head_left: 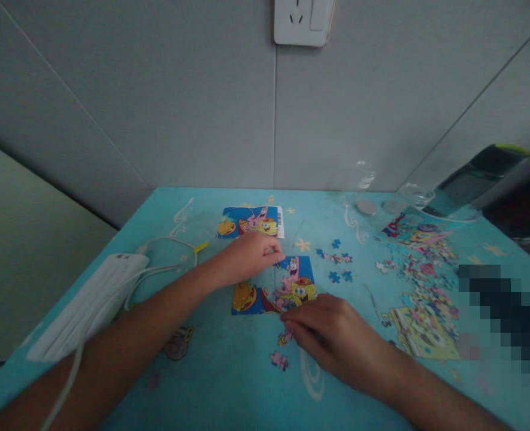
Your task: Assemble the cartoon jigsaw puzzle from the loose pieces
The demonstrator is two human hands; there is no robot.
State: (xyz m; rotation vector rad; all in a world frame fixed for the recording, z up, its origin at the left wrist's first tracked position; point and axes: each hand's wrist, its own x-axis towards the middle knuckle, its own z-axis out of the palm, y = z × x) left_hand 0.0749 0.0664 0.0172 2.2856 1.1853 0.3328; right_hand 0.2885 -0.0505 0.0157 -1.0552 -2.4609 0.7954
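Observation:
A partly joined jigsaw puzzle (294,281) with a cartoon picture lies flat on the table between my hands. My left hand (258,254) reaches over its upper left part, the fingers curled into a pinch by its top edge. Whatever is in that pinch is hidden. My right hand (332,329) bends over the lower right edge of the puzzle, thumb and fingertips drawn together there; I cannot make out what they hold. Close by the right thumb lies a loose puzzle piece (284,339), with a pink puzzle piece (279,360) below it.
Behind the puzzle lies a picture card (258,221). Several blue puzzle pieces (335,276) are spread to the right, with a larger heap of pieces (426,269) beyond. A white power bank (94,299) with cables is at left. Clear containers (417,194) stand near the wall.

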